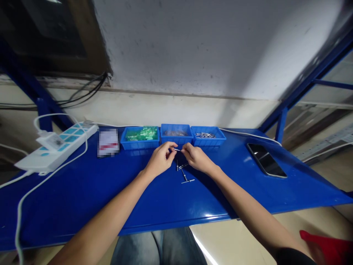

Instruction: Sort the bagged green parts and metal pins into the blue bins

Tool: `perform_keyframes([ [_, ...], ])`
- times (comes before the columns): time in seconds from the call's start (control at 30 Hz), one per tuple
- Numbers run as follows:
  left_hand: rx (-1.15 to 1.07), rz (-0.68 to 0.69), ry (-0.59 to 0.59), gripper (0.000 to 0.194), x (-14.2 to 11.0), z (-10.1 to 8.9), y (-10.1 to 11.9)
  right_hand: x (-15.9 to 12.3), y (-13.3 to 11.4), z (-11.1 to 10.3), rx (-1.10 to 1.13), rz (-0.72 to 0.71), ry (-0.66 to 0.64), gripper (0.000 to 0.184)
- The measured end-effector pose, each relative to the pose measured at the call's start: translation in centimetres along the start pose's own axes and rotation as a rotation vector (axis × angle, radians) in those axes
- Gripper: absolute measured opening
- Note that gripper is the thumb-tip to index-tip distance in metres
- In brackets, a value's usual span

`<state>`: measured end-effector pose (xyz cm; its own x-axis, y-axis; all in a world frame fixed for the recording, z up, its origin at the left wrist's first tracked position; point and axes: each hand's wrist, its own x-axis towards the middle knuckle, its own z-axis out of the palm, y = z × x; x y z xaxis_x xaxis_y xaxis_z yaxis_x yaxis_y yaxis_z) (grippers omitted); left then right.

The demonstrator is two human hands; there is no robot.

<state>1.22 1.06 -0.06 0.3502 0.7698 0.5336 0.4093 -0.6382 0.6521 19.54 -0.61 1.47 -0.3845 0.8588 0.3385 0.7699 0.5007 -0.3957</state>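
Note:
My left hand (162,158) and my right hand (198,157) meet over the blue table. A thin silvery metal rod (177,149) spans the gap between them, one end pinched in the fingers of each hand. Its exact kind is too small to make out, and the fingertips hide its ends. Just below the hands lie several small metal pieces; one is a T-shaped metal piece (185,177) with a thin crossbar. Behind the hands stands a blue bin (176,139) of small parts I cannot make out.
Left of the middle bin is a bin (140,144) of green pieces; right of it, a bin (210,142) of metal rods. A white power strip (59,147) with cables lies left. A phone (266,160) rests on the right. A blurred packet (108,142) lies left of the bins.

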Motion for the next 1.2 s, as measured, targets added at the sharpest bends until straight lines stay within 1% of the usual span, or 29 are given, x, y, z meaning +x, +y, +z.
perform_keyframes([
  [0.13, 0.029, 0.019, 0.037, 0.012, 0.1, 0.2, -0.2, 0.0, 0.2, -0.1, 0.021, 0.026, 0.037, 0.015],
  [0.27, 0.074, 0.011, 0.013, 0.014, 0.2, 0.2, -0.2, -0.1, 0.1, -0.3, 0.015, 0.036, 0.061, 0.021],
  [0.5, 0.169, -0.075, 0.021, 0.02, 0.2, 0.2, -0.5, -0.1, -0.6, -0.3, -0.091, -0.091, 0.024, 0.016],
  [0.63, 0.166, -0.103, -0.007, 0.03, 0.2, 0.2, -0.5, -0.1, -0.8, -0.1, -0.144, -0.101, 0.038, 0.014],
  [0.67, 0.152, -0.105, -0.031, 0.032, 0.2, 0.2, -0.5, -0.1, -0.7, -0.2, -0.142, -0.096, 0.047, 0.016],
  [0.73, 0.124, -0.1, -0.117, 0.032, 0.2, -0.1, -0.6, -0.1, -0.3, -0.5, -0.12, -0.083, 0.09, 0.018],
  [0.77, 0.118, -0.085, -0.173, 0.029, 0.1, -0.3, -0.7, -0.1, 0.0, -0.8, -0.101, -0.073, 0.136, 0.019],
  [0.83, 0.133, -0.032, -0.295, 0.028, 0.1, -0.8, -0.7, -0.1, 1.1, -1.6, -0.068, -0.023, 0.291, 0.022],
  [0.9, 0.185, 0.023, -0.41, 0.028, 0.0, -1.2, -0.6, -0.1, 2.6, -2.5, -0.075, 0.105, 0.489, 0.023],
  [0.93, 0.217, 0.04, -0.46, 0.026, 0.0, -1.3, -0.5, -0.1, 3.4, -2.9, -0.095, 0.191, 0.566, 0.022],
  [0.97, 0.243, 0.048, -0.503, 0.023, -0.1, -1.5, -0.4, -0.2, 4.1, -3.2, -0.119, 0.277, 0.609, 0.021],
  [1.0, 0.261, 0.049, -0.532, 0.02, -0.1, -1.5, -0.3, -0.2, 4.8, -3.5, -0.141, 0.35, 0.618, 0.022],
  [1.07, 0.274, 0.041, -0.552, 0.017, -0.1, -1.6, -0.1, -0.3, 5.5, -3.7, -0.168, 0.428, 0.568, 0.027],
  [1.13, 0.276, 0.029, -0.55, 0.017, -0.1, -1.5, -0.1, -0.2, 5.4, -3.3, -0.158, 0.408, 0.489, 0.029],
  [1.2, 0.271, 0.02, -0.542, 0.017, -0.1, -1.3, -0.3, 0.0, 4.5, -2.6, -0.109, 0.322, 0.412, 0.029],
])
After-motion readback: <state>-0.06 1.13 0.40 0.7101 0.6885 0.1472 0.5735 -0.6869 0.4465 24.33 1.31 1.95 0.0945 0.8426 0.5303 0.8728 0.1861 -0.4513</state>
